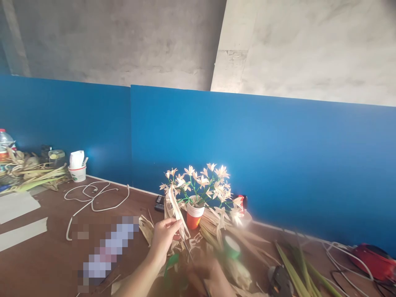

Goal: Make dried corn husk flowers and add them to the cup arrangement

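- Left hand [165, 237]: thumb and fingers pinched on a pale husk strip [175, 202], which rises in front of the flowers.
- Right hand [210, 270]: blurred, lower and nearer the viewer; whether its fingers grip anything cannot be told. One thin dark blade [187, 248] lies between the hands.
- Just beyond the left hand: one red cup [193, 221], upright, bearing pale flowers [202, 181] on green stems; the crowded blossoms defy an exact count.
- Right of the cup: one green roll [231, 246], blurred, among loose husks [239, 274].
- Worktop [58, 216]: brown, strewn with scraps; at left, two white sheets [18, 206], one white cable [93, 200], one white cup [77, 174] and one bottle [6, 140].
- Room: two blue panels [262, 156] behind the worktop; bare grey wall [123, 41] above.
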